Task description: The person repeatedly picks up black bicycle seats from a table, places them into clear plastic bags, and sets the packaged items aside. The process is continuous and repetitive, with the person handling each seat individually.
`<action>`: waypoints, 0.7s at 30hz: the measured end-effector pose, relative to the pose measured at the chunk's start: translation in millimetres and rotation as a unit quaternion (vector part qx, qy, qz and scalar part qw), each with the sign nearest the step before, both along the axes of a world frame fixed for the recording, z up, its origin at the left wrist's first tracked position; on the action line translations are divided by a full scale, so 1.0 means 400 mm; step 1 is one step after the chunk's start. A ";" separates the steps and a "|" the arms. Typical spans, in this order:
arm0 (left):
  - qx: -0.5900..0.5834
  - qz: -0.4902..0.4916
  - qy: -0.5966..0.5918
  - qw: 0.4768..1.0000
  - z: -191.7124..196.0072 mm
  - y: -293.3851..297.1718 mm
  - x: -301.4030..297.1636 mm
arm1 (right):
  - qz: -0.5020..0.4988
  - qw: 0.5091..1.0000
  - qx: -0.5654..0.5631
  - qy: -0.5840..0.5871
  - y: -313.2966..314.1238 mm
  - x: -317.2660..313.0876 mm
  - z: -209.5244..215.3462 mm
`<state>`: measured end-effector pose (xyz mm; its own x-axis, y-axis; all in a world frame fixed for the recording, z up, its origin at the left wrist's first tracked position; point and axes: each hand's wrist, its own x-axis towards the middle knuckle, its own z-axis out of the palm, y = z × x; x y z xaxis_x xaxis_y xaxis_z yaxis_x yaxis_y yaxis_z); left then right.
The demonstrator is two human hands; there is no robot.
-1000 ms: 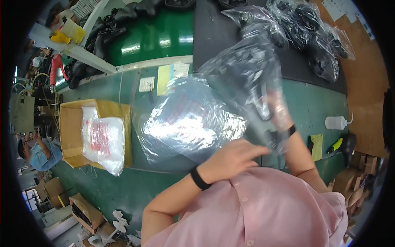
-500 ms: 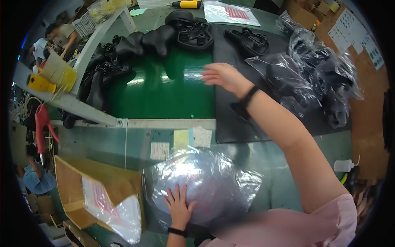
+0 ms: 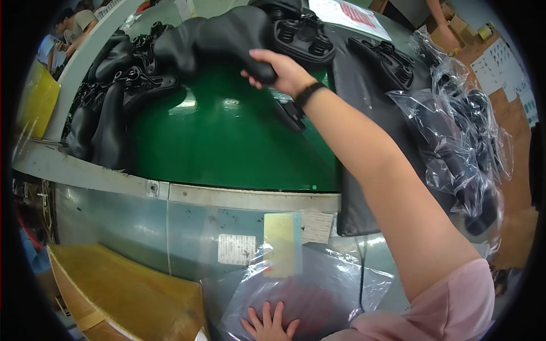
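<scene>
My right hand (image 3: 285, 73) reaches to the far side, its fingers wrapped round the nose of a black bicycle saddle (image 3: 236, 35) that lies at the back of the green surface (image 3: 233, 142). Close to me, my left hand (image 3: 270, 327) rests on clear plastic bags (image 3: 335, 292) with its fingers spread. More black saddles crowd round the gripped one; one (image 3: 301, 37) beside it shows its underside and springs, and another saddle (image 3: 108, 133) stands at the left.
A cardboard box (image 3: 131, 284) stands near left. A black mat (image 3: 364, 142) lies right of the green surface, with a saddle (image 3: 387, 59) and several bagged saddles (image 3: 455, 131). A pale frame (image 3: 96, 170) borders the left. Another person's arm (image 3: 441, 17) shows at the far right.
My right hand has moved forward and closed round the saddle's nose. The left hand stays on the plastic bags. The view has shifted forward, bringing the saddles closer.
</scene>
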<state>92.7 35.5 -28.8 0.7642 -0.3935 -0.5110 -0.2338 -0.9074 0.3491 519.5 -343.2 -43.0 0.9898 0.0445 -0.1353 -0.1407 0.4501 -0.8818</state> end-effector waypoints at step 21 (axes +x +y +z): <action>-0.355 -0.115 -0.101 0.922 0.372 -0.379 -0.100 | -0.046 0.978 -0.055 0.197 0.175 -1.675 0.370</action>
<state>52.6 -116.0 120.1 0.6694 -0.7384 0.0817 -0.5172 -0.3842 0.7648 -150.4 -273.1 105.0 0.8593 -0.0793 -0.5053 -0.4421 0.3819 -0.8116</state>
